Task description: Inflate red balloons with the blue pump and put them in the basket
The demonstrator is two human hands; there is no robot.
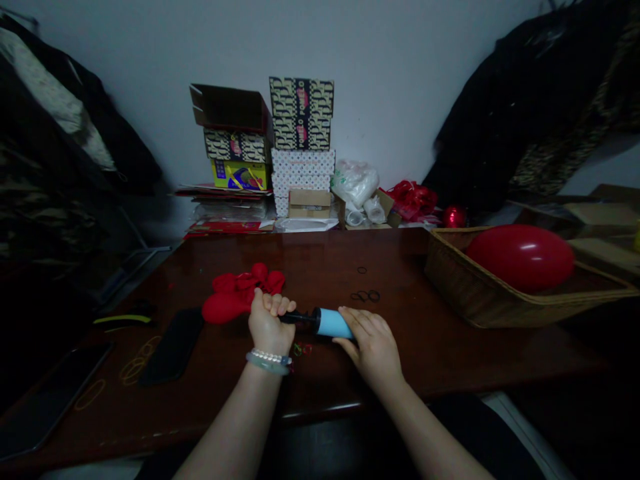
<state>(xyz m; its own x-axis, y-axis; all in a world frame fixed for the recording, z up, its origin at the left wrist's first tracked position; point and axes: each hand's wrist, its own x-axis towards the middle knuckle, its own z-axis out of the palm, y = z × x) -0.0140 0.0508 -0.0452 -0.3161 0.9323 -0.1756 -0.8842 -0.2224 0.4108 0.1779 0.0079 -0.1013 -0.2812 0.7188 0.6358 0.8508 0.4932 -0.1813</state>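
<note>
My left hand point(271, 321), wearing bracelets, is closed around the black end of a hand balloon pump point(334, 324). My right hand point(373, 340) wraps the pump's light blue barrel. The pump lies roughly level above the table, a black rod showing between the two hands. A smooth, slightly swollen red balloon point(223, 308) sits just left of my left hand; whether its neck is on the pump is hidden by the fingers. Behind it lies a pile of limp red balloons point(250, 280). Small green and red bits point(303, 349) rest under the pump.
A woven basket point(467, 293) at right holds a large inflated red balloon point(523, 259). Black bands point(367, 296) lie mid-table. To the left are dark phone-like slabs point(173, 347), tan rubber bands point(137, 365) and a yellow-green-edged tool point(123, 319). Stacked boxes point(303, 133) stand at the back.
</note>
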